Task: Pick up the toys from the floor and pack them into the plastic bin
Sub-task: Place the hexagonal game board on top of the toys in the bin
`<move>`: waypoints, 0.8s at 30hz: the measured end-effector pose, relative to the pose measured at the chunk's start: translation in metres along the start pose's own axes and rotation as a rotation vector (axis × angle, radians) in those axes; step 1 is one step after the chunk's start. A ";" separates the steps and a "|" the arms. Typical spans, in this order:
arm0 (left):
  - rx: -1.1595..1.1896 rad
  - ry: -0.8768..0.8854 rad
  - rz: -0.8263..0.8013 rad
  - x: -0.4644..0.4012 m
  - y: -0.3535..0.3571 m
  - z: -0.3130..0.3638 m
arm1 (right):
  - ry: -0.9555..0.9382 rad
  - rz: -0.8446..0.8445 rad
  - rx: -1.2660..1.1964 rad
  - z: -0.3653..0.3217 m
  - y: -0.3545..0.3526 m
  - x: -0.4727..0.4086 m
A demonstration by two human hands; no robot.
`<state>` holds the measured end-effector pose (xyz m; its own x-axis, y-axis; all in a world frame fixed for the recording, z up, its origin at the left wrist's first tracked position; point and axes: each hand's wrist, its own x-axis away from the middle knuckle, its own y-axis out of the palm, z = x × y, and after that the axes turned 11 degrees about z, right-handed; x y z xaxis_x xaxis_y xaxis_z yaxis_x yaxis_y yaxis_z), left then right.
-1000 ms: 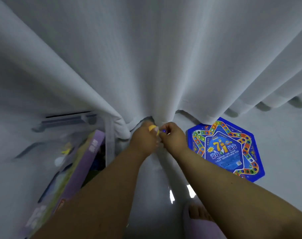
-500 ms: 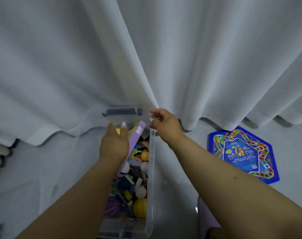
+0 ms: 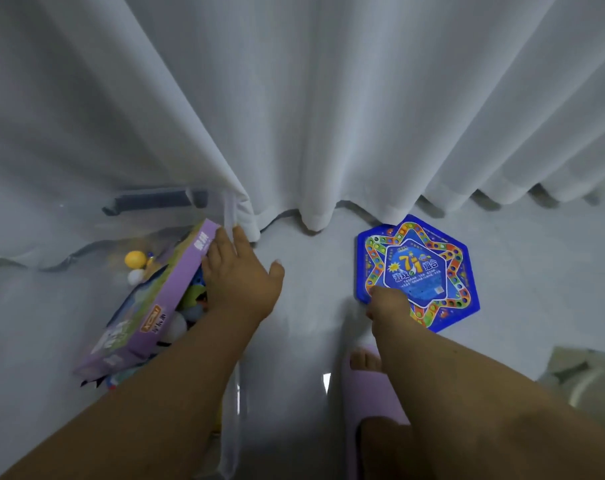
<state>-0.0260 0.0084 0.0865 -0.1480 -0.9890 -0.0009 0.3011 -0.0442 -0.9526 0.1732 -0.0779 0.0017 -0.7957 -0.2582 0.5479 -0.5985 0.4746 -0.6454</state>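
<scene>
Nearest, a foot in a lilac slipper (image 3: 367,393) stands on the pale floor (image 3: 304,306). Beyond it, the right hand (image 3: 389,303) rests on the near corner of the blue hexagonal game board (image 3: 429,268); whether its fingers grip the edge I cannot tell. The left hand (image 3: 240,278) hangs with fingers straight and loosely spread over the clear plastic bin (image 3: 230,410), beside a tilted purple game box (image 3: 152,303) and a yellow ball (image 3: 135,259). White curtains (image 3: 328,98) hang behind.
</scene>
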 end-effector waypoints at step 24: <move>0.123 -0.022 0.074 -0.010 0.008 0.010 | -0.478 0.111 0.651 0.048 0.010 -0.043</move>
<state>-0.0128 0.0165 0.0824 -0.1004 -0.9930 -0.0621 0.4240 0.0138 -0.9055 0.1972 -0.1031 -0.0539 -0.7196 -0.6393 0.2710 -0.3309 -0.0274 -0.9433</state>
